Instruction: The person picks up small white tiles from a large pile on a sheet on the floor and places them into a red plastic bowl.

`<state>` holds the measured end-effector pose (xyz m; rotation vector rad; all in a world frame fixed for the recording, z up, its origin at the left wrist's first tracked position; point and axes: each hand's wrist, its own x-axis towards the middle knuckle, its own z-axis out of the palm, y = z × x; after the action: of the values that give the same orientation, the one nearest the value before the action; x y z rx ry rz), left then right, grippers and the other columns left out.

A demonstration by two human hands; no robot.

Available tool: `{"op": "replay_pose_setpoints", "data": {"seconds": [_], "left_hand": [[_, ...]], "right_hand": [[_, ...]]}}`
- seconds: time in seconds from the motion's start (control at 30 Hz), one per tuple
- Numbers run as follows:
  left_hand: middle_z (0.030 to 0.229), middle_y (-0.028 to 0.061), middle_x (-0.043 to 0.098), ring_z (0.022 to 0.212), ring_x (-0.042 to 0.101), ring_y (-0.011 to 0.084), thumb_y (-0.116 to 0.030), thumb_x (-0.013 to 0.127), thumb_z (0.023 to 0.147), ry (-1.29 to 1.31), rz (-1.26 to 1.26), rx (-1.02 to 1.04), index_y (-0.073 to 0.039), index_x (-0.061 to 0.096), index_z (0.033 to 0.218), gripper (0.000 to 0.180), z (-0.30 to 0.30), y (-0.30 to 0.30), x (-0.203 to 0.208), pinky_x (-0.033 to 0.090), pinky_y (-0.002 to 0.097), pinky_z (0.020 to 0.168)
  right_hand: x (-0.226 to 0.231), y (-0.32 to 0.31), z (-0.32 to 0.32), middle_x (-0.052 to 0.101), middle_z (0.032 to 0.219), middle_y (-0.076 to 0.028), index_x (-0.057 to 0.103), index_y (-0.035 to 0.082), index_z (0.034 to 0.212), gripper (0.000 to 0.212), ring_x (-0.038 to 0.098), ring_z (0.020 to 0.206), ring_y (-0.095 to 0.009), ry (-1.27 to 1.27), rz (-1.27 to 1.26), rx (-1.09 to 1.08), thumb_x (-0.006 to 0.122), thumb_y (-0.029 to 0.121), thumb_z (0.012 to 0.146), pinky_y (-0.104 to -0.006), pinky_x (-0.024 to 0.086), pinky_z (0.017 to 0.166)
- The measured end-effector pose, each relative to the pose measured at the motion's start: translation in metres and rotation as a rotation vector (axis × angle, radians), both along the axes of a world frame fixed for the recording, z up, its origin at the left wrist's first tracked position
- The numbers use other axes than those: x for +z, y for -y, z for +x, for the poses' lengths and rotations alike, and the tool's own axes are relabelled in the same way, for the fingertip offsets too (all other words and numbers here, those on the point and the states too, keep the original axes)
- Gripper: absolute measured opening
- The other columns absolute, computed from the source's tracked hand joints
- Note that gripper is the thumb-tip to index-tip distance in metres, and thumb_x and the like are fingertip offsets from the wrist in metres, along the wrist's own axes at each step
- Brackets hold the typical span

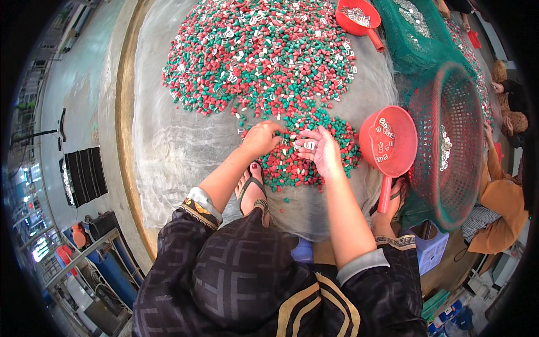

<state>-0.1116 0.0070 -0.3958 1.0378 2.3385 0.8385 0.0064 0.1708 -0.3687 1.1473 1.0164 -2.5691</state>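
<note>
Work partly complete: pale looped pieces already lie in the near red scoop, the far red scoop and the mesh basket at right; many remain among the pile of red and green cones on crinkled translucent sheeting. Right hand: fingers curled, holding one pale looped piece. Left hand: fingertips at the pile; closure cannot be determined.

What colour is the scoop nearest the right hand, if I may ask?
The scoop is red; head view shows it.
</note>
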Motion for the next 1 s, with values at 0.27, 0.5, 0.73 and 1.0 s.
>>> {"op": "replay_pose_setpoints", "data": {"seconds": [0.27, 0.5, 0.73, 1.0], "left_hand": [[0.089, 0.0081, 0.064, 0.074, 0.062, 0.0185, -0.002, 0.058, 0.073, 0.357, 0.041, 0.144, -0.007, 0.06, 0.103, 0.031, -0.004, -0.005, 0.016, 0.05, 0.0323, 0.067], [0.106, 0.0108, 0.06, 0.098, 0.06, 0.0213, 0.006, 0.055, 0.073, 0.449, 0.356, -0.236, -0.002, 0.05, 0.114, 0.042, 0.018, -0.027, 0.067, 0.049, 0.0339, 0.081], [0.097, 0.0116, 0.06, 0.089, 0.061, 0.0275, -0.009, 0.064, 0.071, 0.05, -0.112, -0.075, -0.005, 0.062, 0.095, 0.025, -0.008, -0.008, 0.015, 0.049, 0.0374, 0.077], [0.091, 0.0097, 0.056, 0.081, 0.058, 0.0291, -0.016, 0.066, 0.065, -0.197, -0.173, -0.205, -0.01, 0.065, 0.084, 0.02, 0.002, -0.002, -0.006, 0.047, 0.0397, 0.073]], "right_hand": [[-0.005, -0.001, 0.004, 0.059, 0.103, -0.021, 0.049, -0.006, 0.111, 0.057, 0.06, 0.092, -0.028, 0.05, -0.074, -0.071, 0.031, 0.045, 0.091, -0.0395, 0.048, 0.081], [-0.002, 0.009, 0.003, 0.059, 0.1, -0.016, 0.05, -0.003, 0.108, 0.059, 0.06, 0.09, -0.029, 0.077, -0.211, -0.123, 0.032, 0.05, 0.09, -0.0413, 0.047, 0.08], [-0.011, 0.004, 0.007, 0.06, 0.065, -0.006, 0.062, 0.001, 0.084, 0.032, 0.059, 0.06, -0.018, 0.184, 0.209, 0.1, 0.06, 0.033, 0.082, -0.0281, 0.048, 0.058], [0.0, 0.034, 0.006, 0.064, 0.078, -0.012, 0.065, 0.025, 0.103, 0.027, 0.062, 0.077, -0.029, 0.253, 1.388, 0.838, 0.059, 0.019, 0.077, -0.0403, 0.049, 0.071]]}}
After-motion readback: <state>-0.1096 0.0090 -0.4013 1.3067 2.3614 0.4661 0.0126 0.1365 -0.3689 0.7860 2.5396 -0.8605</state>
